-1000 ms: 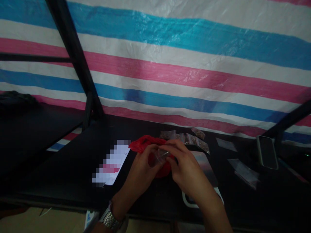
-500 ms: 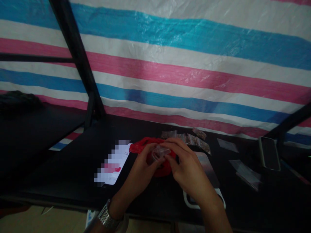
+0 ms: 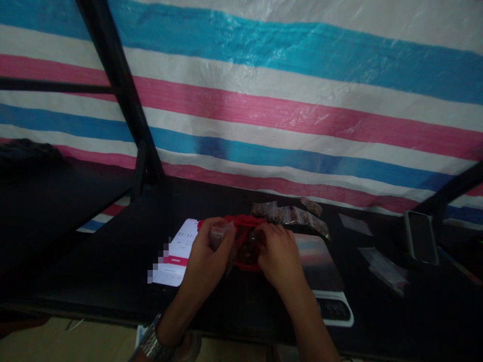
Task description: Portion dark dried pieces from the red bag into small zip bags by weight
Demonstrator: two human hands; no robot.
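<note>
1-handed hold now: our L hand (image 3: 207, 259) pinches ziplock bag (image 3: 222, 231).
R hand (image 3: 281, 254) now in red plastic bag (image 3: 249, 220), grip unclear.

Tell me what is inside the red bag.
Dark, brownish contents show inside the red bag, too dim to identify. The right hand has its fingers in the opening, covering what lies beneath them; anything deeper is hidden too.

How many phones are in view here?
2: a lit phone, partly behind the left hand, and a dark phone right of the flat clear bags. Others could be hidden.
</note>
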